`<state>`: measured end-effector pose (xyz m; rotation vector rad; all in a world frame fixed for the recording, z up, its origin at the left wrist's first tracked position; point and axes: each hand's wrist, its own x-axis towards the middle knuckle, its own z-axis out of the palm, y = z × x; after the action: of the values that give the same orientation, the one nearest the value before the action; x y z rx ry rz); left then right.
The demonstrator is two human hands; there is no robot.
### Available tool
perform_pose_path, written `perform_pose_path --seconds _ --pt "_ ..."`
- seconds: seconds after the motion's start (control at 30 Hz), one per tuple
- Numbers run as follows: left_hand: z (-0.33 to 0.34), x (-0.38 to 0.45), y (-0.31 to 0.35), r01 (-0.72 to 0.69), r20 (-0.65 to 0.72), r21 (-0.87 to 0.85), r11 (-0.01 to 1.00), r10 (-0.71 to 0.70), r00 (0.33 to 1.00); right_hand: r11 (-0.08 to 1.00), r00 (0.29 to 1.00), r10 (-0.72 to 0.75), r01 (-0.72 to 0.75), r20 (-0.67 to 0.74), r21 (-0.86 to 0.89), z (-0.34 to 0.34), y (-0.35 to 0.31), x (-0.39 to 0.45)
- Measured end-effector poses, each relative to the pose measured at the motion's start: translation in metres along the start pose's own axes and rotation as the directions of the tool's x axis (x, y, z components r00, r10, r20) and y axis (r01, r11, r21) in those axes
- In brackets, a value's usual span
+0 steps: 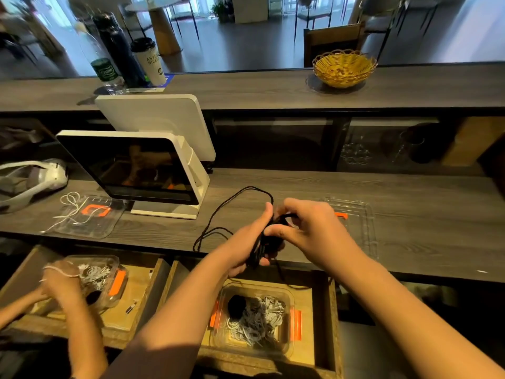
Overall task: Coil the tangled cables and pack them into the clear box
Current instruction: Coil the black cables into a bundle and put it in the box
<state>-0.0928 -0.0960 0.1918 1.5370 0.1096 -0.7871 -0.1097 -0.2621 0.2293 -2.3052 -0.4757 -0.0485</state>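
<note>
A: Where does the black cable [269,236] lie relative to the hands?

B: Its wound part sits between them, just nearer than the front edge of the counter [410,242]. The left hand [246,242] grips the bundle, fingers curled round it; the right hand [303,228] pinches a strand at the bundle's top.

A: And the loose part?

B: It trails from the bundle onto the counter, looping toward the screen [131,170], so the slack lies left of and beyond both hands. The left hand is nearer to it.

A: Where is the clear box [289,348]?

B: In the open drawer [325,351] below the counter's edge, almost directly beneath the hands, already holding pale cables and a dark coil. Its lid [360,222] appears to rest on the counter just right of the right hand.

A: The likely next step?

B: Probably drawing in the slack, then lowering the coil.
</note>
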Motion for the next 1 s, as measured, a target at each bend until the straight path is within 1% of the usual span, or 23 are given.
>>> perform_pose_path --seconds 0.07,0.13,0.23,0.3,0.33,0.47,0.53,0.6,0.67,0.8,0.9,1.0 --pt "-0.001 -0.001 -0.001 0.027 0.112 -0.115 0.993 -0.014 0.994 1.000 0.999 0.028 -0.028 -0.019 -0.009 0.001 0.005 0.003" --pt "-0.002 -0.002 -0.001 0.061 0.194 -0.140 0.988 -0.033 0.981 0.999 0.998 0.049 -0.049 -0.029 -0.003 0.003 0.008 0.003" --pt "-0.003 -0.004 0.001 0.090 0.298 -0.094 0.991 -0.059 0.953 0.997 0.997 0.078 -0.077 -0.028 0.018 0.002 0.010 0.002" --pt "-0.005 -0.005 0.001 0.067 0.353 -0.031 0.997 -0.052 0.934 0.993 0.994 0.105 -0.105 0.009 0.058 0.000 0.011 0.004" --pt "-0.006 -0.006 0.001 0.058 0.356 -0.002 0.998 -0.054 0.933 0.991 0.993 0.114 -0.116 0.023 0.071 -0.001 0.011 0.005" --pt "-0.010 -0.009 -0.002 0.058 0.324 0.079 0.995 -0.081 0.943 0.989 0.990 0.138 -0.139 0.009 0.053 -0.011 0.017 0.010" --pt "-0.010 -0.010 -0.002 0.040 0.343 0.140 0.989 -0.086 0.935 0.989 0.990 0.141 -0.142 0.016 0.047 -0.014 0.019 0.010" --pt "-0.007 -0.010 0.001 0.020 0.361 0.152 0.988 -0.074 0.930 0.987 0.989 0.150 -0.150 0.014 0.065 -0.015 0.021 0.010" --pt "-0.001 -0.012 0.004 -0.002 0.325 0.112 0.994 -0.034 0.945 0.979 0.985 0.173 -0.170 -0.009 0.116 -0.015 0.023 0.010" --pt "0.005 -0.011 0.004 -0.088 0.169 -0.021 0.996 0.090 0.981 0.946 0.971 0.234 -0.217 -0.044 0.241 -0.010 0.023 0.008" --pt "0.008 -0.009 0.000 -0.139 0.079 -0.127 0.982 0.150 0.986 0.943 0.964 0.255 -0.233 -0.069 0.238 -0.002 0.023 0.003" --pt "0.016 -0.009 -0.004 -0.177 0.031 -0.199 0.964 0.186 0.982 0.935 0.953 0.274 -0.233 -0.128 0.267 0.001 0.022 -0.001"
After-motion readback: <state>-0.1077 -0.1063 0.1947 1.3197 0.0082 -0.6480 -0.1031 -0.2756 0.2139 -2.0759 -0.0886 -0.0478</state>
